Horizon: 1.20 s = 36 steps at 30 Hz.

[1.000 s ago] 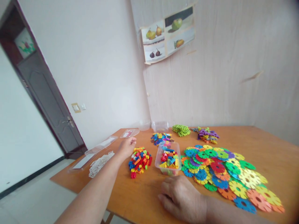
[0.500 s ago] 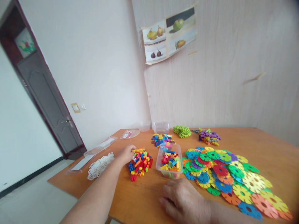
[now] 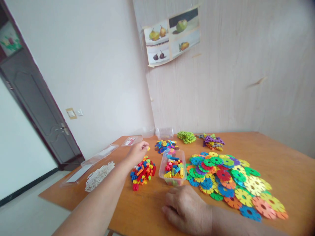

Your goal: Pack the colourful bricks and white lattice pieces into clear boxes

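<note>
My left hand (image 3: 139, 151) pinches a small yellow toy brick (image 3: 148, 148) in the air, just above the far side of a heap of coloured toy bricks (image 3: 144, 172). To the right of that heap stands a clear plastic box (image 3: 162, 172) with more bricks inside. My right hand (image 3: 185, 208) rests on the table in front of the box, its fingers curled inward and nothing seen in them.
Slotted plastic discs (image 3: 228, 183) spread over the table (image 3: 145, 209) at right. White lattice pieces (image 3: 100, 175) and clear lids (image 3: 78, 172) lie left. Behind are round coloured pieces (image 3: 163, 146), green pieces (image 3: 186, 137), purple pieces (image 3: 213, 141) and a clear container (image 3: 164, 132).
My left hand has lifted from the brick heap and moved up and right, now with a yellow brick in its fingertips. My right hand stays resting in front of the box. The view has shifted slightly.
</note>
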Motion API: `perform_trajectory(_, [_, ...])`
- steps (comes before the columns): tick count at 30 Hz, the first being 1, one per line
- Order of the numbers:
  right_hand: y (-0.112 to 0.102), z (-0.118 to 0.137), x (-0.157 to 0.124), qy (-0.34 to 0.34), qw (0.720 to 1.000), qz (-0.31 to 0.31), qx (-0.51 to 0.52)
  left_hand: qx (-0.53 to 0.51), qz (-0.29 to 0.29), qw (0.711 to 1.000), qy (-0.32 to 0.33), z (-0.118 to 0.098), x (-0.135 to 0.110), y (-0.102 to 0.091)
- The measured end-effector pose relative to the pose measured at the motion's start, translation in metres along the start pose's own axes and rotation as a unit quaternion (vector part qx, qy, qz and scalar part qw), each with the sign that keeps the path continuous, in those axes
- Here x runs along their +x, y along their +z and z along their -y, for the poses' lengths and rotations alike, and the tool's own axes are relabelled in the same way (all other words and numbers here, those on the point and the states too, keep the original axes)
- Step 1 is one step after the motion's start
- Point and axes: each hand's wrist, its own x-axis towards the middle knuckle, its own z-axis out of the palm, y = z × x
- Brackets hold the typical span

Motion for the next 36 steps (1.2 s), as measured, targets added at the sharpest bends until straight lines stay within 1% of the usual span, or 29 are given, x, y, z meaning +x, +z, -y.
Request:
perform_trajectory(3, [-0.001, 0.001, 0.0, -0.003, 1.0, 0.003, 0.0, -0.05, 0.028, 0.998, 0.035, -0.04, -0.001, 0.016])
perform_trajectory(5, [-0.003, 0.001, 0.0, -0.005, 1.0, 0.004, -0.001, -0.062, 0.051, 0.996, 0.05, -0.059, -0.003, 0.027])
perform_trajectory(8, [-0.005, 0.002, 0.001, -0.004, 1.0, 0.006, -0.002, -0.062, 0.074, 0.993, 0.069, -0.074, -0.006, 0.039])
perform_trajectory(10, [-0.006, 0.003, 0.001, -0.002, 1.0, 0.006, -0.004, -0.064, 0.078, 0.992, 0.073, -0.074, -0.005, 0.041])
perform_trajectory(13, [-0.006, 0.003, 0.001, -0.001, 1.0, 0.006, -0.002, -0.065, 0.062, 0.994, 0.057, -0.061, 0.002, 0.033])
perform_trajectory(17, [-0.003, 0.002, 0.0, -0.001, 1.0, 0.003, 0.001, -0.003, -0.003, 1.0, 0.017, -0.023, 0.013, 0.007])
perform_trajectory(20, [-0.001, 0.001, 0.0, 0.002, 1.0, 0.003, 0.001, 0.049, -0.004, 0.998, -0.031, 0.007, 0.015, -0.011])
perform_trajectory(22, [-0.001, 0.0, 0.0, 0.003, 1.0, 0.007, 0.002, 0.059, -0.002, 0.997, -0.057, 0.024, 0.012, -0.017])
perform_trajectory(25, [-0.001, 0.0, 0.0, 0.006, 1.0, 0.013, 0.004, 0.066, 0.022, 0.993, -0.097, 0.042, 0.005, -0.018])
perform_trajectory(28, [-0.004, 0.001, 0.001, 0.01, 1.0, 0.02, 0.007, 0.062, 0.061, 0.988, -0.127, 0.052, -0.001, -0.014])
perform_trajectory(32, [-0.006, 0.002, 0.003, 0.018, 0.999, 0.04, 0.018, 0.047, 0.084, 0.986, -0.137, 0.06, -0.004, -0.009])
perform_trajectory(36, [-0.006, 0.002, 0.003, 0.018, 0.999, 0.038, 0.007, 0.039, 0.088, 0.986, -0.136, 0.064, -0.003, -0.006])
